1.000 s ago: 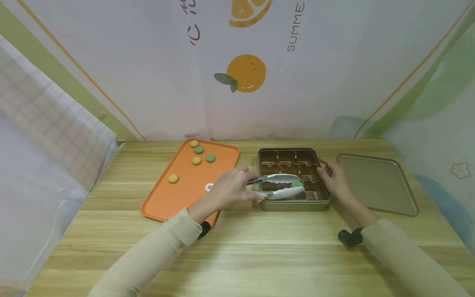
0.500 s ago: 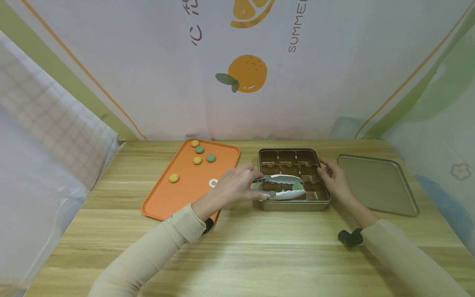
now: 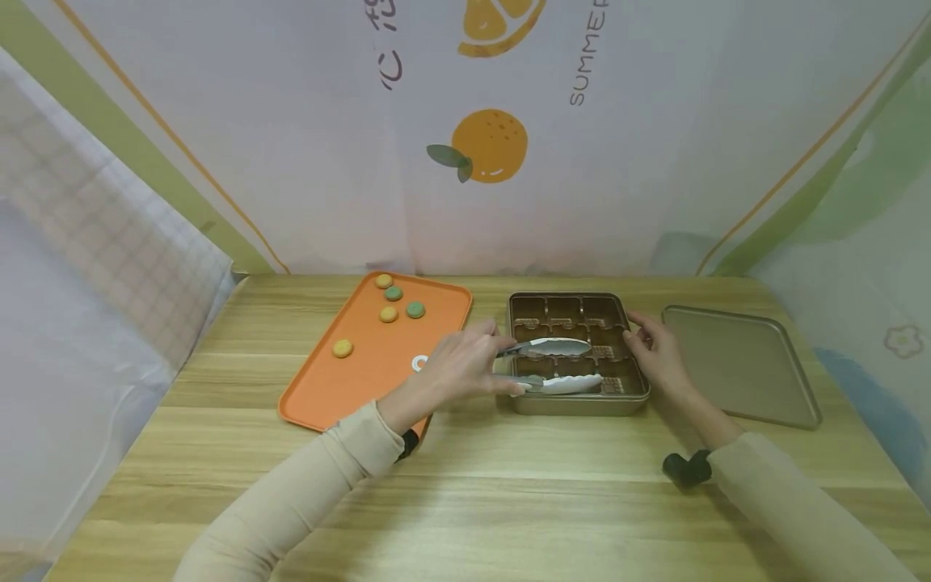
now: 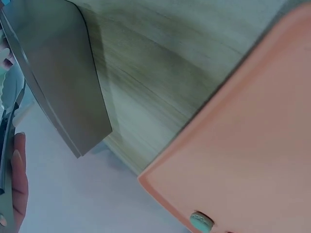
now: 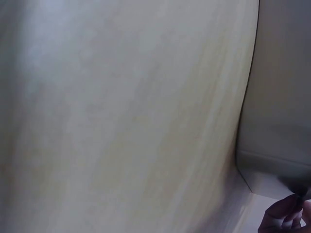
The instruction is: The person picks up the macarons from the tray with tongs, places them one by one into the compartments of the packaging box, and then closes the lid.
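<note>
In the head view my left hand (image 3: 465, 360) grips a pair of tongs (image 3: 560, 347) with pale scalloped tips. The tips are spread over the front row of a brown divided insert (image 3: 563, 307) inside a metal box (image 3: 582, 406). No macaron shows between the tips, and part of the insert is hidden by the tongs. My right hand (image 3: 660, 352) holds the box's right rim, thumb on the edge. In the right wrist view its fingers (image 5: 282, 213) are bent at the box wall. Yellow macarons (image 3: 343, 348) and green macarons (image 3: 415, 309) lie on an orange tray (image 3: 320, 396).
To the right of the box lies a flat metal lid (image 3: 749, 364). The orange tray is on the left, partly under my left forearm. A wooden tabletop (image 3: 509, 501) carries everything, and a printed cloth (image 3: 618, 194) hangs behind it.
The tongs' tips have spread apart, and the green macaron seen between them earlier is out of sight among the compartments. My right hand keeps its hold on the box rim.
</note>
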`<state>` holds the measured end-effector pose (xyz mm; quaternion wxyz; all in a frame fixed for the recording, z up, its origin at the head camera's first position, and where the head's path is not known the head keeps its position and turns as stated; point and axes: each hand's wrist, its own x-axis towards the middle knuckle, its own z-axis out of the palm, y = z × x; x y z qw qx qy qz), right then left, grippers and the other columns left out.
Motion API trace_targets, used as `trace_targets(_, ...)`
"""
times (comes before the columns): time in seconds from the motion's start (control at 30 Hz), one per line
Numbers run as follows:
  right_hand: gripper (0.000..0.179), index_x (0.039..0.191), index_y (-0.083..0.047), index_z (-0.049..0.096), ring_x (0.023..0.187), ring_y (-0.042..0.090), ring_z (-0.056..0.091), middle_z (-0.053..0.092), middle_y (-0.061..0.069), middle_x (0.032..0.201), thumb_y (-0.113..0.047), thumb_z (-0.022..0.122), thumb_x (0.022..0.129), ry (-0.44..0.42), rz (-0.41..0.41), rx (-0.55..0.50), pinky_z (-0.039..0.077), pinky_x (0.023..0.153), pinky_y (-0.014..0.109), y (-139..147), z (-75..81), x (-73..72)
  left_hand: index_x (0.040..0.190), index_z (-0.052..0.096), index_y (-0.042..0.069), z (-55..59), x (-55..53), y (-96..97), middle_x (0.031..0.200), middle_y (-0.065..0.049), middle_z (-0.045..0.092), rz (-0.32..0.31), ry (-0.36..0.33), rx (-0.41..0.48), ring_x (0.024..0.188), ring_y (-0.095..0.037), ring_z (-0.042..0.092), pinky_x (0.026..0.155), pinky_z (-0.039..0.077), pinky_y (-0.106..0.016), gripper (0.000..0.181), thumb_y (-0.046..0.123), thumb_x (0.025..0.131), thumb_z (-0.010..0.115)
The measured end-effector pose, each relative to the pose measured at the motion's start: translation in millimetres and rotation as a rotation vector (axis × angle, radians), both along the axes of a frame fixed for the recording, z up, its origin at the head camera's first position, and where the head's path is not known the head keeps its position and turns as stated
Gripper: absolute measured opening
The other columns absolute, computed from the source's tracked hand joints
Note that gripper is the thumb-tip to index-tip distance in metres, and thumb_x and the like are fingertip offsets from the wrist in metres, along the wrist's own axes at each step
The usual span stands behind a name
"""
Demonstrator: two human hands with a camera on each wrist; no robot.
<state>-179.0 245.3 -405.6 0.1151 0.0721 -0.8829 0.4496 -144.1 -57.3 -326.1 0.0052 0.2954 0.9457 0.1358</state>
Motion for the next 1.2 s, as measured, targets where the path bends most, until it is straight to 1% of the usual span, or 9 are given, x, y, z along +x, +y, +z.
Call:
trace_targets(0.2, 0.036, 0.124, 0.016, 0.049, 0.053, -0.001, 0.038, 0.046, 0.007, 0.072, 0.001, 0.052, 0.091, 0.006, -0.002, -0.003, 0.035, 0.047, 0.018, 0.0, -0.5, 0.5, 0.124, 0.063, 0.014, -4.3, 3.2, -4.3, 0.088, 0.001, 0.049, 0.014, 0.0, 0.045, 0.06, -0.01, 0.039, 0.049, 0.03, -0.019, 0.067, 0.051, 0.07, 0.078)
trace_targets(0.3, 0.036, 0.124, 0.016, 0.049, 0.053, -0.001, 0.038, 0.046, 0.008, 0.072, 0.002, 0.052, 0.091, 0.007, -0.005, -0.009, 0.034, 0.047, 0.018, -0.4, -1.0, 0.5, 0.124, 0.062, 0.016, -8.1, 4.1, -10.9, 0.088, 0.001, 0.05, 0.046, -0.013, 0.09, 0.06, -0.01, 0.039, 0.049, 0.031, -0.02, 0.067, 0.05, 0.069, 0.079)
trace_targets(0.43, 0.036, 0.124, 0.016, 0.049, 0.053, -0.001, 0.038, 0.047, 0.009, 0.072, 0.002, 0.052, 0.091, 0.008, -0.003, -0.004, 0.035, 0.047, 0.018, -0.6, -1.5, 0.2, 0.123, 0.063, 0.018, -10.5, 4.0, -29.4, 0.089, 0.0, 0.05, 0.136, -0.049, 0.182, 0.06, -0.012, 0.041, 0.049, 0.034, -0.023, 0.062, 0.045, 0.069, 0.08)
trace_targets(0.6, 0.037, 0.126, 0.016, 0.048, 0.054, 0.0, 0.038, 0.046, 0.009, 0.073, 0.0, 0.051, 0.093, 0.002, 0.013, -0.007, 0.035, 0.048, 0.019, 0.3, -0.8, 0.3, 0.123, 0.063, 0.017, -12.7, 2.3, -68.6, 0.092, -0.004, 0.05, 0.281, -0.056, 0.256, 0.066, -0.016, 0.044, 0.053, 0.035, -0.027, 0.058, 0.045, 0.073, 0.078)
trace_targets(0.8, 0.036, 0.125, 0.016, 0.048, 0.054, 0.0, 0.038, 0.046, 0.008, 0.073, 0.0, 0.052, 0.093, 0.005, 0.007, 0.0, 0.036, 0.049, 0.019, 2.4, -1.5, -0.6, 0.124, 0.062, 0.008, -18.5, -1.7, -121.0, 0.095, -0.012, 0.055, 0.461, -0.033, 0.232, 0.069, -0.02, 0.042, 0.056, 0.034, -0.029, 0.06, 0.042, 0.076, 0.076)
trace_targets(0.87, 0.036, 0.125, 0.015, 0.048, 0.054, 0.0, 0.038, 0.046, 0.008, 0.073, 0.0, 0.052, 0.093, 0.005, 0.005, 0.005, 0.036, 0.049, 0.019, 3.2, -1.7, -0.7, 0.124, 0.061, 0.005, -20.3, -3.0, -135.1, 0.094, -0.014, 0.055, 0.511, -0.037, 0.217, 0.068, -0.021, 0.042, 0.054, 0.034, -0.03, 0.061, 0.041, 0.077, 0.075)
trace_targets(0.97, 0.037, 0.126, 0.015, 0.048, 0.055, 0.001, 0.039, 0.047, 0.01, 0.074, -0.002, 0.051, 0.094, 0.0, 0.006, 0.01, 0.036, 0.05, 0.019, 3.6, -1.3, -0.2, 0.124, 0.061, 0.005, -23.0, -5.3, -150.0, 0.093, -0.015, 0.053, 0.575, -0.041, 0.183, 0.068, -0.022, 0.043, 0.052, 0.035, -0.03, 0.06, 0.041, 0.078, 0.074)
trace_targets(1.07, 0.037, 0.127, 0.014, 0.048, 0.056, 0.002, 0.04, 0.048, 0.011, 0.075, -0.003, 0.051, 0.094, -0.01, 0.009, 0.015, 0.036, 0.05, 0.02, 3.4, -0.8, 1.0, 0.124, 0.06, 0.003, -24.4, -6.7, -158.1, 0.094, -0.015, 0.051, 0.604, -0.047, 0.147, 0.068, -0.023, 0.044, 0.052, 0.035, -0.031, 0.06, 0.041, 0.08, 0.073)
trace_targets(1.2, 0.038, 0.127, 0.014, 0.047, 0.056, 0.002, 0.039, 0.048, 0.011, 0.075, -0.004, 0.051, 0.095, -0.013, 0.016, 0.033, 0.036, 0.049, 0.02, 2.5, -0.8, 2.1, 0.124, 0.06, 0.001, -25.5, -9.5, -160.8, 0.094, -0.016, 0.051, 0.617, -0.052, 0.117, 0.068, -0.023, 0.044, 0.052, 0.036, -0.032, 0.061, 0.042, 0.08, 0.072)
